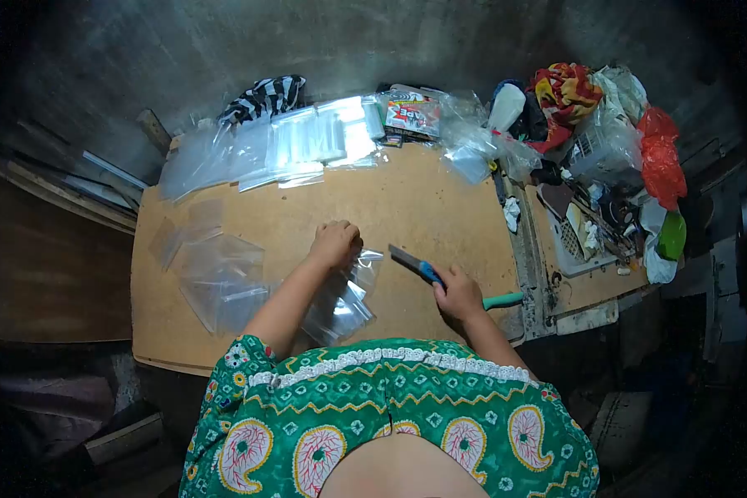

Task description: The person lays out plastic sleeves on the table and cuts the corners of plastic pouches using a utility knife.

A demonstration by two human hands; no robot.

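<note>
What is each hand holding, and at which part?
The right hand grips a knife at its blue-green handle. The left hand presses a clear bag near its top edge.

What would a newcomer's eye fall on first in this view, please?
Probably the clear plastic zip bags spread over the tan wooden board, with the left hand pressing one small stack. Next, the right hand gripping a blue-handled utility knife at centre, and the red plastic bag in the clutter at the right edge.
</note>
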